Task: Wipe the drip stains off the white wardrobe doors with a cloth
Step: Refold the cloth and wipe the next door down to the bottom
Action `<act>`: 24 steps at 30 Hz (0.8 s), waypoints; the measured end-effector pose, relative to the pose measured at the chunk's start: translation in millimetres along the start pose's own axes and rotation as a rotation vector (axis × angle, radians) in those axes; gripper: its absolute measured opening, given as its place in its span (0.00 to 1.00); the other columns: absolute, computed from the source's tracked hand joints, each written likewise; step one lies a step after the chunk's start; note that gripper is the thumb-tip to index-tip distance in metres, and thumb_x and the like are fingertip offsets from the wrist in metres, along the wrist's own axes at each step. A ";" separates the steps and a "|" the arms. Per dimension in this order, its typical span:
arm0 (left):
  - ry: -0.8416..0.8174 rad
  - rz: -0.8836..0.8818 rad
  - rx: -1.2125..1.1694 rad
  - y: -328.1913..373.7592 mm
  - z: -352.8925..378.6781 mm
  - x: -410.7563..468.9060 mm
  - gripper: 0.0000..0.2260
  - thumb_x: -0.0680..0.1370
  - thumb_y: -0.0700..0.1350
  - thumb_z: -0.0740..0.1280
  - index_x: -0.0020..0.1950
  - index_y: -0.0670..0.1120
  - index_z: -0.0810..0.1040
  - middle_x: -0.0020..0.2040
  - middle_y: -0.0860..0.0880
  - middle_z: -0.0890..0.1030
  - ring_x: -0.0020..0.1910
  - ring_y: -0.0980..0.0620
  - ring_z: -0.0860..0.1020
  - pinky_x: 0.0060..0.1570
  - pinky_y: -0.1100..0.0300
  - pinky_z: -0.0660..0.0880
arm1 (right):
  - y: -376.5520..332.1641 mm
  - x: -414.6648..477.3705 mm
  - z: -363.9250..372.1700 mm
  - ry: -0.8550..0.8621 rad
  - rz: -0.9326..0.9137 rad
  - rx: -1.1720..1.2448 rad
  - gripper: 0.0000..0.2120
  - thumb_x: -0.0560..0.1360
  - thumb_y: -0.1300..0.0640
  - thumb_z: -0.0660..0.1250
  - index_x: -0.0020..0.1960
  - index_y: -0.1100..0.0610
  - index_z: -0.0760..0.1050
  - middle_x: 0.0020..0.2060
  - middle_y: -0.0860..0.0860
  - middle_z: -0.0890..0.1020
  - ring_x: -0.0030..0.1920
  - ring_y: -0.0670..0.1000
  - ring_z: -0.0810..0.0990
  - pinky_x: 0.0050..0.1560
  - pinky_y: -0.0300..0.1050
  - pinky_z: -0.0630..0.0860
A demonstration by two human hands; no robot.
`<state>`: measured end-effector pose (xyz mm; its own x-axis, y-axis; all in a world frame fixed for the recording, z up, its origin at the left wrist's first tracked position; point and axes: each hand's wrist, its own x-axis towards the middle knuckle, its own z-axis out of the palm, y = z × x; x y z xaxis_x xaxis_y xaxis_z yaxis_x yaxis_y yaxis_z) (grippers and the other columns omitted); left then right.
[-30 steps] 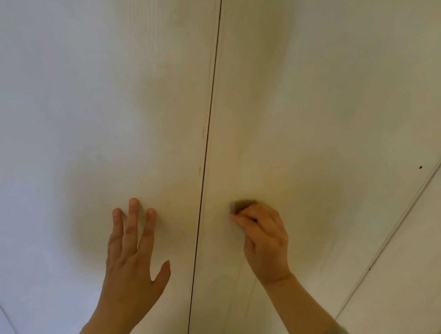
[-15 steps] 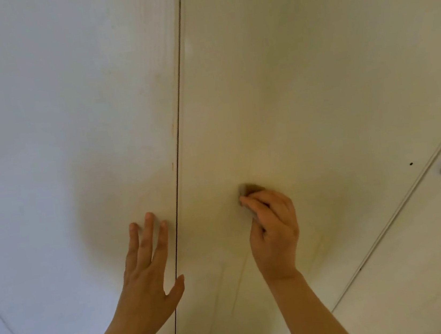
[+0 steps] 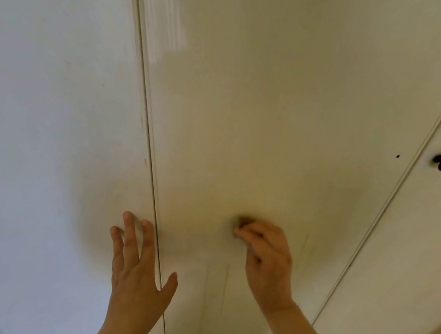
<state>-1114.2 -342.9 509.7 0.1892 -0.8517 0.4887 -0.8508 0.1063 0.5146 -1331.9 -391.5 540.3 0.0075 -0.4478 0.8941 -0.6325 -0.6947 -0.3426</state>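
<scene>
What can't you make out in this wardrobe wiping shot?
1. Head view: small grey-brown cloth, mostly hidden under the right hand and its curled fingers.
2. Faint vertical streaks on the white wardrobe door: too pale to tell stain from reflection.
3. Door surface under the flat left hand: covered.

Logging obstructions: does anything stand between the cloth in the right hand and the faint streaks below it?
Nothing visible. The right hand presses the small grey-brown cloth on the white wardrobe door; the faint vertical streaks lie on bare panel just below. The left hand rests beside the seam, clear of them.
</scene>
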 end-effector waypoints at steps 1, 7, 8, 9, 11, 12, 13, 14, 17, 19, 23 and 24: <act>0.002 -0.017 -0.002 3.2 1.4 0.4 0.53 0.67 0.46 0.80 0.81 0.44 0.48 0.81 0.49 0.36 0.79 0.41 0.37 0.70 0.40 0.55 | -0.2 19.8 -6.8 0.092 -0.023 -0.007 0.12 0.74 0.73 0.64 0.49 0.62 0.85 0.48 0.54 0.82 0.53 0.52 0.78 0.56 0.43 0.75; -0.003 -0.104 -0.040 20.5 4.8 2.4 0.53 0.70 0.48 0.78 0.80 0.47 0.42 0.78 0.54 0.29 0.78 0.42 0.35 0.72 0.44 0.51 | 30.6 34.2 -9.2 0.135 -0.120 -0.084 0.11 0.76 0.72 0.64 0.48 0.64 0.85 0.47 0.55 0.82 0.52 0.56 0.79 0.56 0.46 0.75; -0.005 -0.112 -0.045 21.3 4.5 2.7 0.53 0.70 0.48 0.77 0.80 0.47 0.41 0.78 0.55 0.29 0.78 0.43 0.35 0.72 0.44 0.51 | 36.6 15.9 -5.4 0.076 -0.138 -0.094 0.13 0.78 0.70 0.62 0.47 0.63 0.85 0.46 0.55 0.82 0.52 0.55 0.79 0.56 0.47 0.75; -0.008 -0.119 -0.047 22.3 4.4 2.6 0.53 0.71 0.48 0.77 0.80 0.48 0.41 0.78 0.55 0.29 0.78 0.43 0.35 0.72 0.45 0.51 | 42.5 -3.8 -3.4 0.010 -0.147 -0.104 0.14 0.79 0.68 0.60 0.47 0.63 0.85 0.46 0.54 0.82 0.51 0.55 0.78 0.55 0.47 0.75; -0.015 -0.129 -0.048 23.9 3.5 2.6 0.52 0.71 0.49 0.77 0.80 0.48 0.40 0.77 0.56 0.28 0.78 0.43 0.35 0.72 0.45 0.51 | 51.5 -37.2 -3.5 -0.134 -0.136 -0.119 0.13 0.77 0.68 0.60 0.46 0.61 0.84 0.46 0.50 0.79 0.50 0.52 0.78 0.52 0.48 0.76; -0.016 -0.133 -0.051 25.1 3.4 2.3 0.52 0.71 0.49 0.77 0.80 0.48 0.39 0.77 0.56 0.27 0.78 0.43 0.35 0.72 0.45 0.51 | 53.1 -47.0 -5.1 -0.196 -0.118 -0.121 0.13 0.75 0.68 0.61 0.45 0.60 0.84 0.46 0.49 0.79 0.50 0.51 0.77 0.50 0.49 0.77; -0.017 -0.139 -0.057 26.4 3.2 2.1 0.53 0.71 0.48 0.77 0.80 0.49 0.39 0.77 0.56 0.27 0.78 0.43 0.35 0.73 0.46 0.50 | 52.8 -51.6 -7.3 -0.243 -0.093 -0.119 0.12 0.74 0.67 0.62 0.45 0.60 0.84 0.45 0.48 0.79 0.50 0.50 0.77 0.48 0.48 0.77; -0.018 -0.146 -0.066 28.1 3.2 1.8 0.53 0.72 0.48 0.76 0.79 0.49 0.38 0.77 0.57 0.27 0.78 0.44 0.34 0.73 0.46 0.50 | 50.7 -51.7 -11.0 -0.267 -0.065 -0.108 0.12 0.74 0.66 0.62 0.45 0.59 0.84 0.45 0.48 0.80 0.50 0.49 0.77 0.49 0.46 0.77; -0.020 -0.165 -0.082 32.1 4.9 2.4 0.53 0.72 0.48 0.76 0.79 0.50 0.36 0.76 0.57 0.26 0.78 0.45 0.33 0.74 0.46 0.48 | 40.5 -26.8 -29.9 -0.126 0.023 -0.086 0.13 0.75 0.67 0.62 0.47 0.60 0.85 0.48 0.50 0.81 0.53 0.48 0.77 0.56 0.37 0.74; -0.016 -0.168 -0.077 34.4 6.9 3.1 0.54 0.72 0.48 0.76 0.79 0.49 0.35 0.76 0.57 0.25 0.78 0.44 0.33 0.74 0.48 0.46 | 41.4 7.7 -46.8 0.100 0.044 -0.113 0.13 0.74 0.72 0.64 0.49 0.62 0.85 0.50 0.50 0.80 0.54 0.49 0.77 0.58 0.38 0.72; -0.023 -0.196 -0.078 37.4 9.3 3.6 0.54 0.72 0.49 0.76 0.79 0.48 0.35 0.75 0.57 0.24 0.77 0.44 0.32 0.74 0.48 0.45 | 59.8 52.6 -61.1 0.252 -0.035 -0.151 0.12 0.73 0.75 0.67 0.49 0.64 0.84 0.51 0.51 0.78 0.52 0.56 0.78 0.57 0.44 0.75; -0.024 -0.200 -0.079 37.9 9.4 3.6 0.54 0.72 0.49 0.76 0.80 0.48 0.35 0.75 0.57 0.24 0.77 0.44 0.32 0.74 0.48 0.46 | 64.4 47.7 -58.8 0.234 -0.050 -0.157 0.11 0.73 0.75 0.67 0.49 0.64 0.84 0.51 0.51 0.78 0.52 0.56 0.78 0.57 0.44 0.75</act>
<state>-1150.4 -346.8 524.3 0.3380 -0.8717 0.3548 -0.7563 -0.0272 0.6537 -1417.8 -424.5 577.9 -0.1255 -0.2602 0.9574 -0.7480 -0.6091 -0.2636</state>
